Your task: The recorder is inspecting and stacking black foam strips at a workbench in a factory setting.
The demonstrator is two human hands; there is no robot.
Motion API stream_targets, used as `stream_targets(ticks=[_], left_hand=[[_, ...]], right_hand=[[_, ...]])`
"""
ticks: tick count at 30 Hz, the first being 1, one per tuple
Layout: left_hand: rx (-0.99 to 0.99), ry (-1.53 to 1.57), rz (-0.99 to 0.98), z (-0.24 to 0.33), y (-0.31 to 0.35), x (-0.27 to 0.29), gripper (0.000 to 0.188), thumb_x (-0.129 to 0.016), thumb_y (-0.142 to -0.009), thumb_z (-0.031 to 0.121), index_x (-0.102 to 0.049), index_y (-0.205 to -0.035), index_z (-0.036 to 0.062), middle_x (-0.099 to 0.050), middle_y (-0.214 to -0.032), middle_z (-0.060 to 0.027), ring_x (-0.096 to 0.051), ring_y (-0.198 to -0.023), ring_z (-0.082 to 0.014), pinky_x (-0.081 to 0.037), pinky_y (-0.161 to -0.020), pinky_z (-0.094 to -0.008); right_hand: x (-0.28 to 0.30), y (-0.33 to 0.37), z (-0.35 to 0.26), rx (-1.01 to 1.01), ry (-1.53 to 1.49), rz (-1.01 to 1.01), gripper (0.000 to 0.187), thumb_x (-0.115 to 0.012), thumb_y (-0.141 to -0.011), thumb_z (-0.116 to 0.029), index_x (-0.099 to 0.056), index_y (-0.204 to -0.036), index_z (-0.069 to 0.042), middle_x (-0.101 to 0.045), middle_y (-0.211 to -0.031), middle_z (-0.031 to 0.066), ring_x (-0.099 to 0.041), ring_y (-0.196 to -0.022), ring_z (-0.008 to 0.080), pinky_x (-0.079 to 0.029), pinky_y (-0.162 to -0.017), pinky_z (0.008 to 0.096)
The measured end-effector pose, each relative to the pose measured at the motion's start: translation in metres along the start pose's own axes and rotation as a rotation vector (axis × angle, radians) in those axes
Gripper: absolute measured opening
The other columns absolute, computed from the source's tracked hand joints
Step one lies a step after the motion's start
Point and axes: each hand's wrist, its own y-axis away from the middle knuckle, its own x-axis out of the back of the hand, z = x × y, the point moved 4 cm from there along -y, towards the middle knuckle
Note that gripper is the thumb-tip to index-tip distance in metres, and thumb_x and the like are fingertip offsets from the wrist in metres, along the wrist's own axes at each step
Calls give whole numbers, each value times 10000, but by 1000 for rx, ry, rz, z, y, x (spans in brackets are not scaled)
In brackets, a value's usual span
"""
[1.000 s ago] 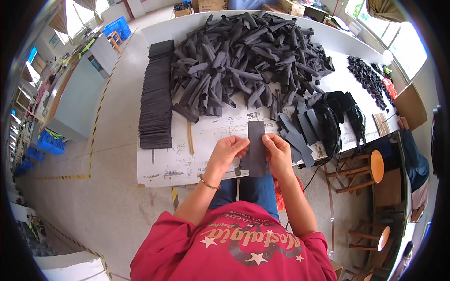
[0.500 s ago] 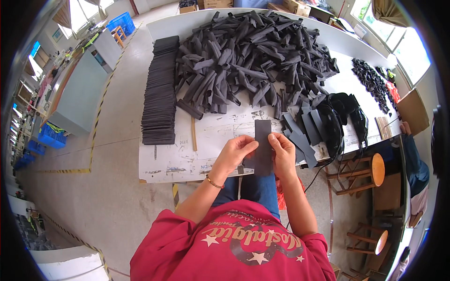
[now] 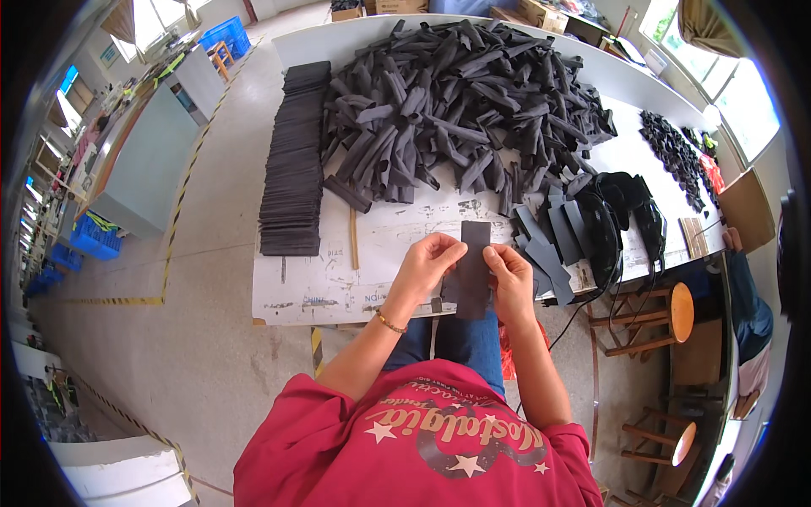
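A dark grey strip of fabric-like material (image 3: 476, 266) stands upright between my hands at the table's front edge. My right hand (image 3: 512, 283) grips its right side, thumb flat on the front and fingers behind. With thumb and forefinger pinched together, my left hand (image 3: 429, 264) is at the strip's left edge. A second dark flap (image 3: 450, 290) shows below those fingertips; I cannot tell whether it is part of the same piece. Beyond my hands lies a large heap of curled dark pieces (image 3: 456, 110), with a long, neat stack of flat dark pieces (image 3: 293, 160) left of it.
Flat dark pieces (image 3: 541, 253) lie right of my hands, beside shiny black bundles (image 3: 606, 220) with trailing cords. A thin wooden stick (image 3: 354, 241) rests on the white table (image 3: 389, 291). Wooden stools (image 3: 681, 309) stand at the right, near another person's arm (image 3: 733, 241).
The strip tilts slightly and sits a little lower between my hands. My left fingertips have shifted slightly along its edge. The table appears slightly shifted in view.
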Motion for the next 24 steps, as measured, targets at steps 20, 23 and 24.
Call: stream_targets(ticks=[20, 23, 24], left_hand=[[-46, 14, -31, 11, -13, 11, 184, -667, -923, 207, -659, -878, 29, -603, -749, 16, -543, -670, -62, -434, -615, -222], [38, 189, -67, 2, -13, 12, 183, -658, -928, 209, -658, -881, 32, -602, -753, 18, -536, -666, -64, -425, -605, -222], [78, 253, -69, 0, -12, 12, 177, -653, -929, 206, -656, -886, 34, -600, -752, 20, -532, -662, -65, -420, -600, -221]], right_hand=[[-7, 5, 3, 21, 86, -72, 188, -652, -943, -192, -674, -1002, -15, -641, -812, -33, -544, -687, 29, -418, -593, 191], [-5, 3, 5, 29, 83, -87, 192, -654, -941, -192, -674, -1002, -10, -646, -816, -29, -547, -685, 31, -421, -583, 195], [-7, 4, 2, 25, 76, -91, 196, -655, -941, -192, -673, -1002, -7, -645, -815, -28, -545, -681, 32, -421, -581, 196]])
